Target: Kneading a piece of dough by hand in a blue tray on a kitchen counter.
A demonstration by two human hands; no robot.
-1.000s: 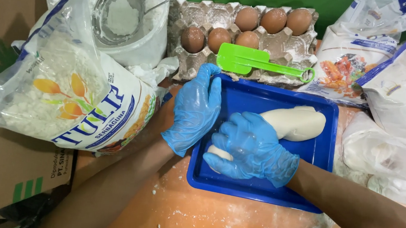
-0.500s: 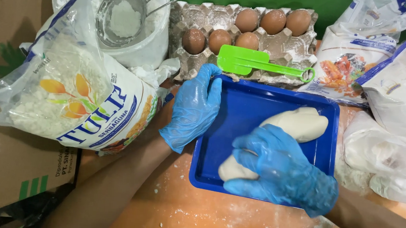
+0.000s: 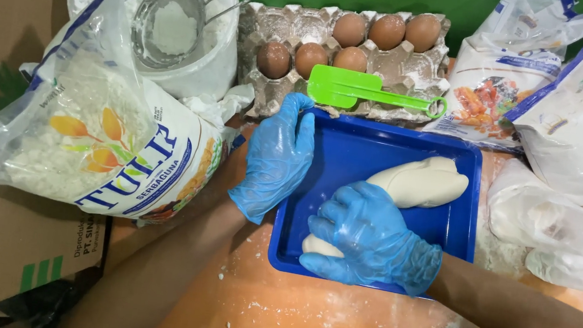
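— Did anything change in that last second?

— A little. The right hand [image 3: 369, 245], in its blue glove, had pulled back toward the near edge of the blue tray [image 3: 348, 155] and then settled; a second earlier it sat further in, over the middle of the dough [image 3: 420, 182]. The dough had stretched longer, with more of its near end showing under the fingers.

— And the other hand?

— The left hand [image 3: 276, 157] had hardly moved. It lay flat and open, fingers together, against the tray's left rim, fingertips pointing to the far side, steadying the tray.

— How was the right hand set?

— Palm down, fingers curled and closed over the near left end of the dough, pressing it into the tray's near left corner. The forearm came in from the near right.

— Where did the dough lie?

— Inside the tray, slanting from that corner up to the far right.

— What stood around?

— A green spatula [image 3: 361, 93] on the egg carton [image 3: 282, 29] just beyond the tray, and a flour bag [image 3: 96, 147] to the left.
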